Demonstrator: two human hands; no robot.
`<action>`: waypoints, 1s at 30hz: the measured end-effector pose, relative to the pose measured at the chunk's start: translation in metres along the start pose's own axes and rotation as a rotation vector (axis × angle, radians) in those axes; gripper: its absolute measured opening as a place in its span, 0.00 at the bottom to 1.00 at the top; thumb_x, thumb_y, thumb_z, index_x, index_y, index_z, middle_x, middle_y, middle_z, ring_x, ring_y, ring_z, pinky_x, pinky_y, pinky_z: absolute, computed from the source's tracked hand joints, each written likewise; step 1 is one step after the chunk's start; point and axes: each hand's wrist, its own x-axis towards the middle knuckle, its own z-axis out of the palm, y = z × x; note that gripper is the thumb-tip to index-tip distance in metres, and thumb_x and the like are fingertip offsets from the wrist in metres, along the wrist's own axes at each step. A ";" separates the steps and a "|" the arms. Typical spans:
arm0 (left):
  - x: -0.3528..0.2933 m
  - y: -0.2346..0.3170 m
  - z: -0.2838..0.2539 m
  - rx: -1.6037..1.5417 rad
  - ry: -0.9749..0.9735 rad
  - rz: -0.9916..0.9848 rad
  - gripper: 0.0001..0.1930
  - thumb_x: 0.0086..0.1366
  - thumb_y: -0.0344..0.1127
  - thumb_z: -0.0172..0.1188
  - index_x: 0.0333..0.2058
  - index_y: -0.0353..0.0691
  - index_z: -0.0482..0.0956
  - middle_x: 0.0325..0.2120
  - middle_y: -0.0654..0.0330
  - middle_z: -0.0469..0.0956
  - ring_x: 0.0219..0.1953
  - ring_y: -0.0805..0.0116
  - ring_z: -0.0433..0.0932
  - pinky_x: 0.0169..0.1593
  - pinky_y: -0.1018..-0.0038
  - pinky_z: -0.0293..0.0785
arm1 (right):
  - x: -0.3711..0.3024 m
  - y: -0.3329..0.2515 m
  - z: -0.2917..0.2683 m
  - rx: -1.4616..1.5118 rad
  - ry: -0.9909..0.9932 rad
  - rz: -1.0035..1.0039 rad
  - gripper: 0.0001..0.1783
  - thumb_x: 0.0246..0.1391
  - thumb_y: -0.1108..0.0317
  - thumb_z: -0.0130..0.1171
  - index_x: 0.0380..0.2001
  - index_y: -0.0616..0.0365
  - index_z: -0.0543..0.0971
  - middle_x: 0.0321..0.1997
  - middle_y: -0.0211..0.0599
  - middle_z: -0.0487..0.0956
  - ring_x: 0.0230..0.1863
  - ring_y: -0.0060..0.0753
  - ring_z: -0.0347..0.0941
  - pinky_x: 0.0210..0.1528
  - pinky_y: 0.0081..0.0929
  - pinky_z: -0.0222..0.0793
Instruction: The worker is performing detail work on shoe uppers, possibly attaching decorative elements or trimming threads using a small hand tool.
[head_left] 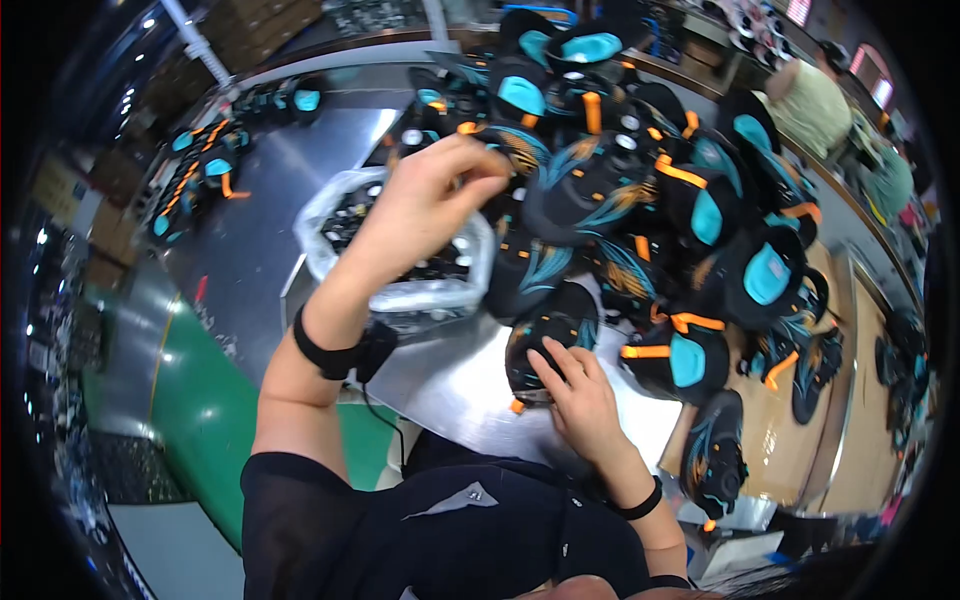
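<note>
My right hand point(587, 407) grips a black shoe point(556, 338) with blue trim, its fingers pressed over the shoe's upper near the metal table's front edge. My left hand point(440, 188) is raised over a clear plastic bag point(467, 293) that holds small black and white pieces. The fingers of that hand are curled toward the thumb in a pinch. Blur at the fingertips hides whatever is between them. Beyond both hands rises a heap of black shoes point(578, 190) with blue patterns, turquoise insoles and orange tabs.
The metal table point(270, 190) carries a row of shoes point(200, 180) at its far left. On the right, a lone shoe point(713, 450) lies beside brown cardboard point(775, 450). Green floor point(215, 400) shows at left. Another person point(812, 105) is at the far right.
</note>
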 end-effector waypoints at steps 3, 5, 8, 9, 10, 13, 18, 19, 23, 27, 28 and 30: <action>-0.050 -0.036 -0.050 0.309 -0.130 -0.246 0.05 0.57 0.26 0.59 0.32 0.33 0.79 0.26 0.56 0.78 0.29 0.66 0.78 0.35 0.73 0.72 | 0.013 -0.004 0.008 0.008 0.023 -0.010 0.22 0.35 0.75 0.58 0.41 0.61 0.77 0.48 0.43 0.75 0.45 0.45 0.69 0.47 0.38 0.68; -0.079 -0.059 -0.054 0.409 -0.260 -0.277 0.07 0.55 0.30 0.61 0.32 0.35 0.80 0.30 0.52 0.79 0.33 0.56 0.78 0.36 0.67 0.73 | 0.008 -0.005 0.006 0.064 -0.045 -0.028 0.23 0.33 0.76 0.59 0.41 0.61 0.77 0.48 0.43 0.74 0.45 0.45 0.69 0.46 0.38 0.69; -0.105 -0.091 -0.034 0.620 -0.266 -0.268 0.09 0.53 0.35 0.64 0.29 0.36 0.80 0.29 0.55 0.78 0.34 0.57 0.78 0.36 0.65 0.74 | -0.005 -0.010 0.000 0.146 -0.075 0.016 0.26 0.31 0.79 0.62 0.42 0.60 0.76 0.47 0.43 0.74 0.45 0.46 0.69 0.45 0.37 0.68; -0.108 -0.100 -0.025 0.731 -0.286 -0.280 0.10 0.51 0.38 0.64 0.27 0.37 0.80 0.28 0.56 0.77 0.34 0.58 0.78 0.36 0.65 0.74 | -0.009 -0.012 -0.003 0.145 -0.086 0.107 0.27 0.31 0.80 0.63 0.42 0.60 0.76 0.46 0.43 0.74 0.44 0.46 0.69 0.45 0.37 0.68; -0.111 -0.107 -0.020 0.815 -0.279 -0.243 0.11 0.50 0.40 0.65 0.25 0.38 0.80 0.27 0.58 0.76 0.33 0.59 0.78 0.35 0.65 0.74 | -0.015 -0.014 -0.008 0.162 -0.083 0.190 0.27 0.33 0.82 0.62 0.43 0.59 0.75 0.45 0.43 0.74 0.44 0.47 0.69 0.44 0.37 0.68; -0.112 -0.116 -0.013 0.837 -0.213 -0.137 0.10 0.48 0.40 0.65 0.23 0.40 0.79 0.24 0.60 0.74 0.32 0.61 0.77 0.33 0.66 0.74 | -0.028 -0.015 -0.017 0.119 -0.083 0.292 0.28 0.35 0.82 0.61 0.46 0.58 0.76 0.39 0.40 0.75 0.36 0.44 0.71 0.39 0.37 0.67; -0.119 -0.087 -0.015 0.635 -0.006 -0.071 0.09 0.47 0.31 0.60 0.30 0.38 0.77 0.31 0.56 0.73 0.35 0.58 0.75 0.35 0.65 0.74 | -0.029 -0.008 -0.001 0.025 -0.046 -0.019 0.17 0.35 0.79 0.60 0.35 0.58 0.78 0.32 0.39 0.74 0.33 0.44 0.71 0.34 0.35 0.66; -0.120 -0.077 -0.012 0.526 0.054 0.109 0.10 0.48 0.29 0.58 0.32 0.36 0.76 0.32 0.55 0.73 0.36 0.58 0.76 0.36 0.66 0.75 | -0.027 -0.008 0.006 0.129 0.042 0.067 0.16 0.35 0.81 0.60 0.33 0.59 0.78 0.31 0.40 0.74 0.33 0.42 0.71 0.34 0.34 0.66; -0.129 -0.023 0.022 0.088 -0.040 0.086 0.14 0.55 0.31 0.59 0.41 0.37 0.75 0.33 0.53 0.75 0.33 0.54 0.78 0.35 0.68 0.76 | -0.021 -0.012 0.008 0.770 0.256 0.507 0.06 0.50 0.82 0.53 0.31 0.63 0.75 0.30 0.33 0.73 0.31 0.23 0.69 0.34 0.19 0.66; -0.116 0.008 0.067 -0.602 -0.318 -0.283 0.18 0.62 0.32 0.58 0.51 0.38 0.73 0.32 0.56 0.81 0.30 0.69 0.82 0.32 0.78 0.76 | -0.021 -0.025 -0.006 0.873 0.431 0.654 0.10 0.52 0.82 0.53 0.39 0.64 0.72 0.38 0.36 0.73 0.33 0.23 0.72 0.35 0.17 0.69; -0.114 0.011 0.076 -0.999 -0.411 -0.486 0.16 0.64 0.30 0.56 0.51 0.38 0.73 0.33 0.58 0.81 0.30 0.74 0.81 0.31 0.79 0.76 | -0.019 -0.025 -0.003 0.947 0.466 0.663 0.09 0.53 0.80 0.55 0.39 0.64 0.71 0.37 0.38 0.75 0.32 0.23 0.72 0.33 0.17 0.68; -0.111 0.011 0.086 -1.161 -0.471 -0.510 0.19 0.65 0.30 0.54 0.54 0.33 0.69 0.35 0.53 0.79 0.33 0.70 0.81 0.35 0.80 0.76 | -0.021 -0.026 -0.002 0.925 0.399 0.723 0.02 0.55 0.76 0.56 0.32 0.63 0.75 0.29 0.34 0.77 0.29 0.20 0.72 0.33 0.17 0.67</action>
